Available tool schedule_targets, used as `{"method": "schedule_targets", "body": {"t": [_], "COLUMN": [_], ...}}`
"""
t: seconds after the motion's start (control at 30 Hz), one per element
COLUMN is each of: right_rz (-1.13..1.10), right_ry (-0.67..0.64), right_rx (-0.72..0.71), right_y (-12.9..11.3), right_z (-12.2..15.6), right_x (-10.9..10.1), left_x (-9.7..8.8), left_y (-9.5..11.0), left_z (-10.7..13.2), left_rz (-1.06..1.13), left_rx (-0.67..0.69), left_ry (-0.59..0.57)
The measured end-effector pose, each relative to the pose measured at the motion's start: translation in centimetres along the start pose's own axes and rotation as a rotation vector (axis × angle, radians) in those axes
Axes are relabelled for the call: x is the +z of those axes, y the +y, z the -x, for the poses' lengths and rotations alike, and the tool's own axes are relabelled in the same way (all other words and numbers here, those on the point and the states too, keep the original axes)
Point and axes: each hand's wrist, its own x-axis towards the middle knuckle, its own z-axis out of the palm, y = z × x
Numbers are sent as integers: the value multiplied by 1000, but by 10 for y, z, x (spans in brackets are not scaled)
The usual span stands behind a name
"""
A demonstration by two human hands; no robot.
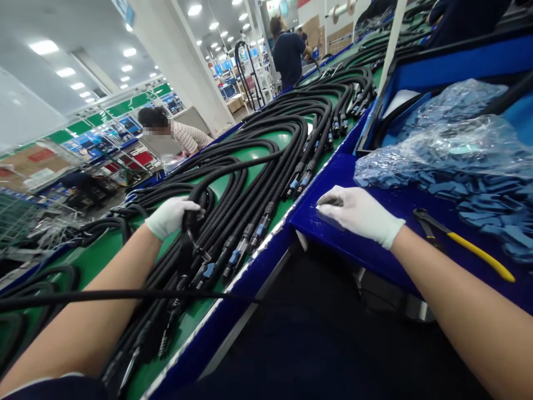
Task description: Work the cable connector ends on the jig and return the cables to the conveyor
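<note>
My left hand (172,216), in a white glove, is closed around a thick black cable (233,165) near its end, above the green belt (260,147). More black cables with connector ends and small blue clips (235,256) lie looped under and beside it. My right hand (353,214), gloved as well, rests low over the blue side table (320,183). Its fingers are curled with the fingertips together; whatever they hold, if anything, is too small to make out. Right of that hand lie pliers (470,244) with yellow handles.
Clear plastic bags (453,144) of blue clips lie at the right, with loose blue clips (491,211) spilling out. Behind them stands a blue bin (441,66). A person in stripes (187,133) bends across the belt; another in dark clothes (287,55) stands farther along.
</note>
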Motion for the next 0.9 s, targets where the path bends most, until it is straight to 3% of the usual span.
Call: {"method": "schedule_targets", "body": {"t": [0.1,0.17,0.27,0.37,0.43,0.47,0.5,0.57,0.67,0.77,0.9], "right_rz": [-166,-303,-575,-717,-719,-711,-704,-693,-706,-751,-745], "right_ry": [-107,-176,-284,-232,-196,-200,-206,-223,-248,-244,-192], "right_rx": [-137,-177,-51,88,141,159,172,186,232,338,410], "right_y": [-28,-44,-51,-39,-30,-26,-24,-21,-17,-10,-3], "right_z": [4,7,14,28,42,50,57,71,86,97,103], "right_x": [35,62,92,91,76,67,58,45,42,52,62], "left_x": [12,42,98,139,155,162,169,183,205,220,225], "left_y": [24,41,63,74,74,72,69,62,55,54,48], "left_z": [1,7,24,43,49,50,50,48,47,51,58], "left_rz": [174,313,468,263,19,-122,-283,-555,-750,-788,-769], "left_rx": [93,190,312,378,526,642,775,1005,1158,1124,996], "left_ry": [32,38,56,180,310,302,233,-88,-554,-775,-893]}}
